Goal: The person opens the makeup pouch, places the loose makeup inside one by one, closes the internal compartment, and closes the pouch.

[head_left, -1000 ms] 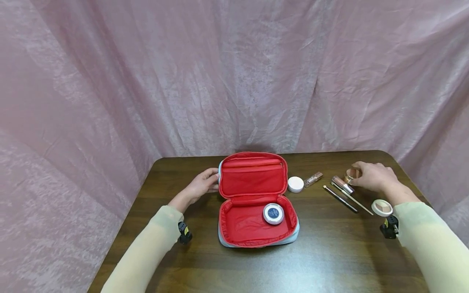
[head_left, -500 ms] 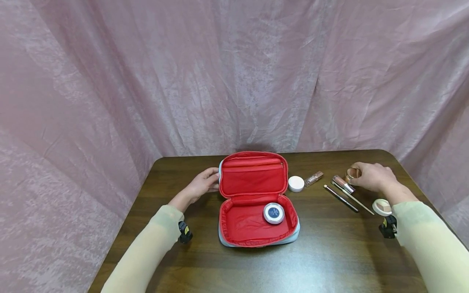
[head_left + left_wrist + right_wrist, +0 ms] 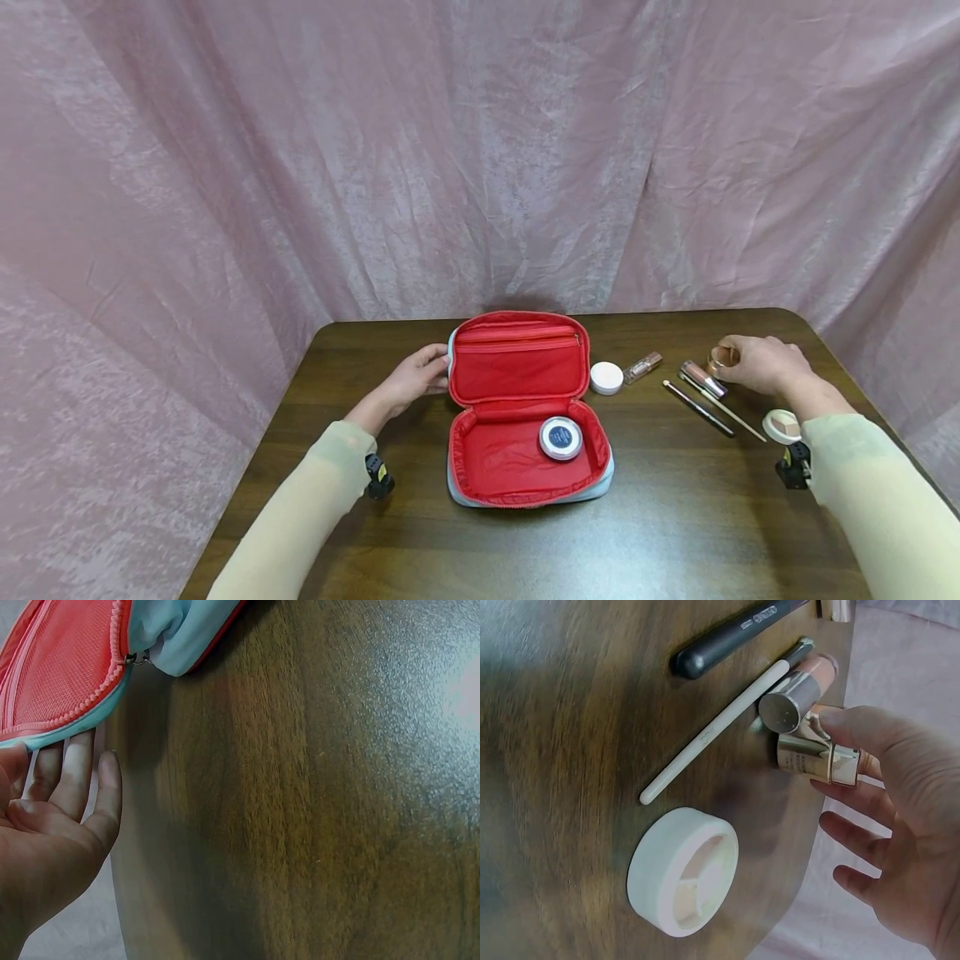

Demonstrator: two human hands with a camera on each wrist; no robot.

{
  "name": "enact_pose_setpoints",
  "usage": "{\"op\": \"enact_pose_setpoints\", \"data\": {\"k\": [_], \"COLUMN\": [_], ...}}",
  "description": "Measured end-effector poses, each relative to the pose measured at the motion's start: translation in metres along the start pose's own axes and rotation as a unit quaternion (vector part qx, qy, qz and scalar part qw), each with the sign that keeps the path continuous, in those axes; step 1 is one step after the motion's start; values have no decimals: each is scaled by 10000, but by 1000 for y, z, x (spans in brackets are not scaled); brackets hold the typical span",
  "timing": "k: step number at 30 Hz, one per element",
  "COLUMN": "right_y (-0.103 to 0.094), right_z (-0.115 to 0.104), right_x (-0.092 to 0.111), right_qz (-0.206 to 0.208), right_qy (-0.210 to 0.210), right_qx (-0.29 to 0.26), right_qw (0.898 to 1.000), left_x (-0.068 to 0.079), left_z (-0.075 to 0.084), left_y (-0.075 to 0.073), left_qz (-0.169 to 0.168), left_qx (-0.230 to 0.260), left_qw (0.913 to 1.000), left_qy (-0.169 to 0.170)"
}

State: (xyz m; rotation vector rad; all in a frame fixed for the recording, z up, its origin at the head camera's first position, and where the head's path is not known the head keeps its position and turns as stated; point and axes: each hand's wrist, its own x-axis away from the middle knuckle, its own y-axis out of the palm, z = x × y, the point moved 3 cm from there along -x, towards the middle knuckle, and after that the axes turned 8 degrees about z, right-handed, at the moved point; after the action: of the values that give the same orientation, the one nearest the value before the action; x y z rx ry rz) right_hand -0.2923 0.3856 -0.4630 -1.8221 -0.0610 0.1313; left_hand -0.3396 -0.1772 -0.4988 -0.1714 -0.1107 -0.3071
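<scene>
Head view shows a red and light-blue bag (image 3: 487,472) sitting open on the brown table (image 3: 645,533), with its flap (image 3: 517,377) standing up. The left hand (image 3: 407,383) is right beside the bag and has hold of the flap's side edge, with its fingers a little bent. The right hand (image 3: 771,367) is well apart from the bag, over on the right part of the table. It pinches a small gold pot (image 3: 802,756) between its thumb and a partly hidden finger. A pink tube (image 3: 701,377) with a shiny end lies just beside the gold pot. A round tin (image 3: 560,437) in the bag and a white jar (image 3: 606,377) near it show only from the head.

The left wrist view adds a metal zip pull (image 3: 137,658), and fingertips tucked behind the flap's edge while the little finger sticks out free. The right wrist view shows tiny writing on the gold pot, too small to read, and the last two fingers bent loosely, apart from it. Near that hand are a white stick (image 3: 714,733), a black stick (image 3: 735,639) with blurry letters, and a round white palette (image 3: 654,874) with pale colours inside.
</scene>
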Motion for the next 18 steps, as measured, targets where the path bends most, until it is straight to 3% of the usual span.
{"op": "enact_pose_setpoints", "data": {"k": [6,18], "right_y": [-3,-29], "right_z": [1,0], "right_x": [1,6], "right_qz": [184,811], "right_qy": [-37,-243], "right_qx": [-36,187], "right_qw": [9998,9962], "left_x": [1,1], "left_z": [1,2], "left_y": [0,1], "left_qz": [-27,-1], "left_qx": [31,7], "left_qw": [10000,10000], "left_qy": [26,30]}}
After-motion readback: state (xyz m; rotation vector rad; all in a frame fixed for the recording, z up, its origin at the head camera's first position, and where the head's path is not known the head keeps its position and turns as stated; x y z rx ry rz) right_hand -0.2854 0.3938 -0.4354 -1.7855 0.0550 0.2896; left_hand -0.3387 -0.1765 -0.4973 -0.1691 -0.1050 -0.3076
